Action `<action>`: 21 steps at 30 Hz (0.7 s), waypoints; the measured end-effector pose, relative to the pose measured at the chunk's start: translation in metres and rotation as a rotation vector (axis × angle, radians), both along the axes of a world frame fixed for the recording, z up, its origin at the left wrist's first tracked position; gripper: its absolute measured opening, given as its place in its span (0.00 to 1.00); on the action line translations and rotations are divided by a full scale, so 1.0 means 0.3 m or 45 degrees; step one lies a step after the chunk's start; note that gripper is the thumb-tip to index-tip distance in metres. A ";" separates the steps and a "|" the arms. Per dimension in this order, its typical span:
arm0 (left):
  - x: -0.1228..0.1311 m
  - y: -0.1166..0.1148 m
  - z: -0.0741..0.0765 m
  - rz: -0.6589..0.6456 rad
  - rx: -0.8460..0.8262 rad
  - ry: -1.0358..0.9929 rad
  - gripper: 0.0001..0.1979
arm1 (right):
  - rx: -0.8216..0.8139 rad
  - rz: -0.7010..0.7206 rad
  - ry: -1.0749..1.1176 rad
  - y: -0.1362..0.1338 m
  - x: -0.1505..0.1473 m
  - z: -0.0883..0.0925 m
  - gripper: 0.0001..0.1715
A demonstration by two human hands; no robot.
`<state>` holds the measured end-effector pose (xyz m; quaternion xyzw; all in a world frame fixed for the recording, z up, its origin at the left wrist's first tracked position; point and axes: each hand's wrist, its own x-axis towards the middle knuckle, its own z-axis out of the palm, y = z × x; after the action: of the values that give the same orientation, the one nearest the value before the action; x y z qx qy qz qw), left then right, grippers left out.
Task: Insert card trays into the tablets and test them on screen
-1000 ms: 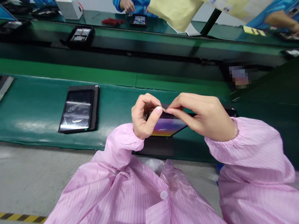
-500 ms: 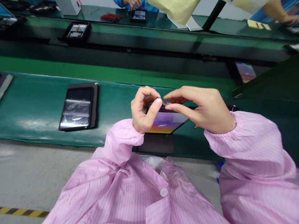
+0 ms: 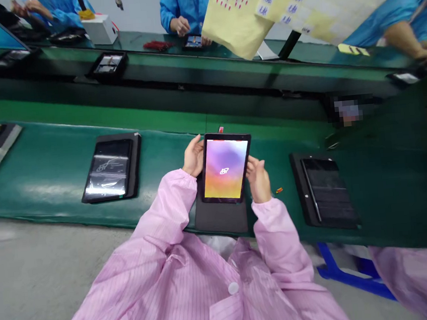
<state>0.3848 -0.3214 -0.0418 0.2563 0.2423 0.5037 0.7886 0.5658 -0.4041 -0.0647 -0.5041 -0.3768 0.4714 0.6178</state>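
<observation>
Between my hands is a tablet (image 3: 225, 169) with a lit purple-to-orange screen, a white logo on it and red strips along its top edge. It lies over a dark grey pad (image 3: 220, 218). My left hand (image 3: 194, 156) holds the tablet's left side, its fingers partly hidden at the edge. On the right side my right hand (image 3: 259, 180) grips the edge, with fingers curled partly behind it and the thumb off the screen. A small pinkish tab (image 3: 221, 129) sticks up above the tablet's top edge.
On the green bench (image 3: 163, 184), a dark tablet (image 3: 110, 169) lies on a pad to the left, another dark tablet (image 3: 330, 189) to the right. A small orange piece (image 3: 279, 190) sits near my right hand. Across the conveyor, co-workers in blue work behind hanging yellow sheets (image 3: 238, 18).
My hands have parted from their pinch at the tablet's top edge and moved to its two sides. The screen now faces me fully. My view has tilted slightly upward.
</observation>
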 end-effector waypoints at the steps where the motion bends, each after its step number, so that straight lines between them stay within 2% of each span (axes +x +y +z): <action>1: 0.002 0.003 -0.030 -0.020 -0.053 -0.057 0.21 | 0.012 -0.026 0.055 -0.001 -0.025 -0.025 0.44; 3: 0.011 -0.003 -0.073 -0.089 -0.156 -0.137 0.21 | 0.065 -0.078 0.119 -0.001 -0.065 -0.052 0.41; 5: 0.022 -0.016 -0.093 -0.170 -0.236 -0.178 0.23 | 0.101 -0.096 0.188 0.001 -0.085 -0.059 0.39; 9: 0.032 -0.031 -0.094 -0.159 -0.284 -0.206 0.26 | 0.076 -0.022 0.338 0.002 -0.081 -0.057 0.41; 21: 0.025 -0.029 -0.104 -0.183 -0.319 -0.220 0.27 | 0.066 0.050 0.365 -0.002 -0.081 -0.036 0.40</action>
<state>0.3924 -0.3299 -0.0730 0.1282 0.2156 0.4319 0.8663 0.5413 -0.4046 -0.0756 -0.4080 -0.3064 0.5407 0.6688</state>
